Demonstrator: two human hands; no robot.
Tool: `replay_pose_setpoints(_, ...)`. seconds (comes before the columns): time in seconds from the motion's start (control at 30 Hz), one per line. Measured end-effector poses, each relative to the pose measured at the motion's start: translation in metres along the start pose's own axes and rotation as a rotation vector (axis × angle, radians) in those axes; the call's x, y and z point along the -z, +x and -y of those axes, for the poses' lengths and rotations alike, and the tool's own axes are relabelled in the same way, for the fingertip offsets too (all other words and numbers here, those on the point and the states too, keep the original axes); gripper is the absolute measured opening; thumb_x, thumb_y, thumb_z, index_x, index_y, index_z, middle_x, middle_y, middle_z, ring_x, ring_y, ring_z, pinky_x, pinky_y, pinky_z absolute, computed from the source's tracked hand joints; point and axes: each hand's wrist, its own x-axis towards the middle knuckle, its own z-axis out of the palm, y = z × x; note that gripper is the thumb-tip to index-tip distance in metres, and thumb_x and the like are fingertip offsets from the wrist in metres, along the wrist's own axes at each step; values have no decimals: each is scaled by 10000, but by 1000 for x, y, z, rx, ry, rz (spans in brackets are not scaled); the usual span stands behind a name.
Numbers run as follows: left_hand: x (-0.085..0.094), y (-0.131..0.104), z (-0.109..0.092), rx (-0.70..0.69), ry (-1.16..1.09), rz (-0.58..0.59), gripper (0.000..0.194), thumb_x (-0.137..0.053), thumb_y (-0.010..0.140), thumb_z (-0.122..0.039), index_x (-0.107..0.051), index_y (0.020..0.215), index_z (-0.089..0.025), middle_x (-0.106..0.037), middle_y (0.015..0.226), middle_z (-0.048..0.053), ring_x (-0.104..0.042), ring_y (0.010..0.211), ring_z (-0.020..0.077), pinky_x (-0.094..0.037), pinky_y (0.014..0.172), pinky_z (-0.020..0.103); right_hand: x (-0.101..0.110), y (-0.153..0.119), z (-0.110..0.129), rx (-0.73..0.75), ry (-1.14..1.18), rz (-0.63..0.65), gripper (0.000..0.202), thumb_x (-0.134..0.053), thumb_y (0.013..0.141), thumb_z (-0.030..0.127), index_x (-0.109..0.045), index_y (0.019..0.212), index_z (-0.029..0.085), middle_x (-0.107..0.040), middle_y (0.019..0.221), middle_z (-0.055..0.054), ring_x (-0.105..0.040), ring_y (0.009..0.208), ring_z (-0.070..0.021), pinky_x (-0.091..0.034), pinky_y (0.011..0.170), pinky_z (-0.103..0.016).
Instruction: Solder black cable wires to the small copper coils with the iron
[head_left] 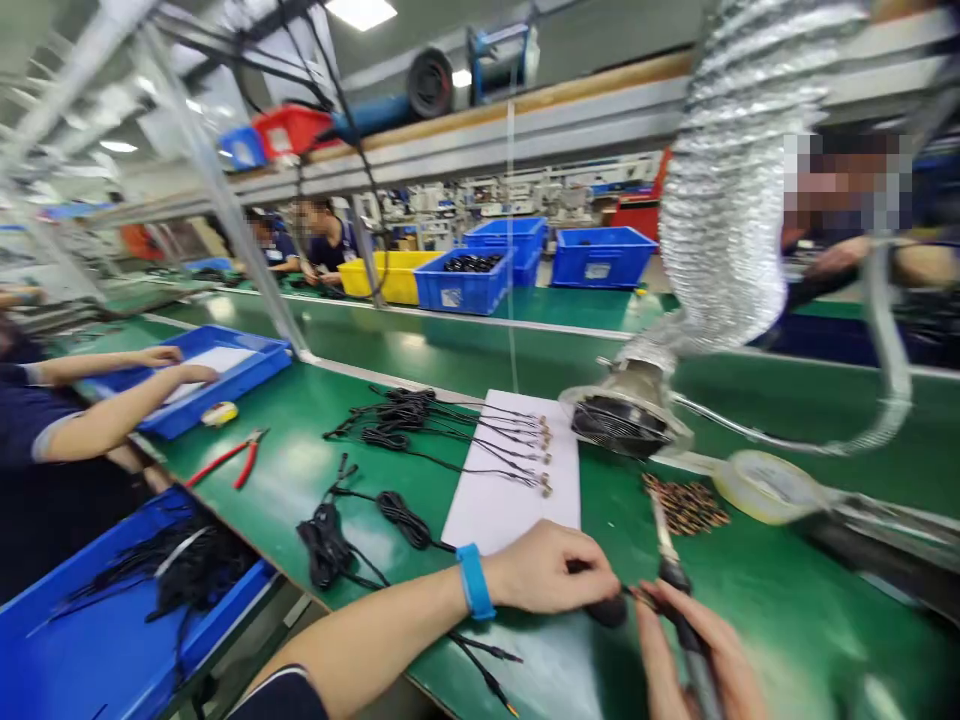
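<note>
My left hand (pixel 551 568), with a blue band at the wrist, is closed in a pinch on a thin black cable, mostly hidden by the fingers. My right hand (pixel 712 650) is closed around a soldering iron (pixel 699 668), its metal tip pointing away from me. At the right fingertips is a small brass-coloured piece (pixel 643 597), close to the cable's end. Below the left fingertips lies a dark rounded thing (pixel 607 610). Several black cables (pixel 405 410) rest with their brass-ended tips on a white sheet (pixel 480 510). Coiled black cables (pixel 326 545) lie left of my forearm.
Copper-coloured small parts (pixel 686 505) are heaped beside a tape roll (pixel 769 485). A fume duct (pixel 724 200) hangs above a round intake (pixel 626 420). Red-handled pliers (pixel 247 462) lie left. A co-worker's arms (pixel 112 400) reach into a blue tray (pixel 259 365). Another blue bin (pixel 75 640) holds cables.
</note>
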Motion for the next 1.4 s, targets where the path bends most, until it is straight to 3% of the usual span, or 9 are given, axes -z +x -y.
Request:
replay_pose_setpoints(0.1, 0, 0, -5, 33, -8, -11, 207, -580, 851, -201, -690, 696, -120, -637, 684, 30, -549, 656, 115, -421, 628, 207, 0, -1, 17, -18, -14, 23, 251, -644, 905, 369, -658, 1100, 211, -692, 1055, -82, -664, 958, -209, -525, 884, -364)
replay_pose_setpoints(0.23, -1, -1, -8, 94, -98, -29, 120, -614, 817, -176, -716, 847, -121, -667, 831, 51, -581, 725, 124, -434, 631, 198, 0, -4, 14, -35, 30, 26, 246, -625, 920, 269, -622, 1161, 222, -662, 1083, -67, -642, 1001, -186, -519, 904, -349)
replay_pose_setpoints(0.37, -1, -1, -8, 126, -93, -18, 115, -624, 821, -190, -687, 750, -126, -635, 755, 28, -541, 683, 108, -407, 608, 197, 2, -8, 14, -26, 51, 42, 257, -612, 925, 226, -606, 1182, 230, -648, 1098, -66, -632, 1021, -181, -521, 901, -341)
replay_pose_setpoints(0.6, -2, 0, -7, 162, -112, 0, 162, -569, 827, -162, -627, 680, -125, -583, 676, 6, -497, 633, 93, -377, 588, 201, 1, -8, 15, -14, 56, 46, 267, -618, 919, 193, -602, 1181, 236, -642, 1103, -61, -628, 1036, -180, -507, 919, -343)
replay_pose_setpoints(0.77, -5, -1, -5, 190, -198, 17, 110, -641, 816, -219, -681, 834, -119, -653, 792, 40, -559, 720, 121, -439, 658, 216, 3, -7, 19, -34, 74, 50, 271, -614, 920, 177, -603, 1184, 239, -636, 1096, -58, -620, 1034, -175, -509, 915, -338)
replay_pose_setpoints(1.07, -2, 1, -9, 192, -207, 20, 94, -597, 793, -140, -598, 700, -131, -540, 636, -23, -465, 610, 82, -368, 585, 198, 3, -6, 21, 5, 71, 63, 288, -622, 914, 155, -598, 1188, 239, -636, 1097, -47, -612, 1035, -160, -498, 916, -312)
replay_pose_setpoints(1.27, -5, 0, -5, 211, -290, 33, 72, -655, 801, -185, -672, 826, -120, -658, 803, 36, -579, 726, 115, -451, 688, 223, 4, -8, 21, -15, 64, 55, 282, -628, 913, 163, -605, 1186, 230, -636, 1091, -51, -618, 1035, -161, -496, 921, -310)
replay_pose_setpoints(1.4, -4, 0, 0, 219, -383, 33, 125, -681, 819, -241, -658, 812, -118, -660, 776, 34, -593, 691, 109, -451, 661, 219, 3, -7, 23, 1, 63, 55, 281, -632, 910, 161, -611, 1182, 227, -635, 1094, -53, -624, 1027, -159, -502, 907, -303)
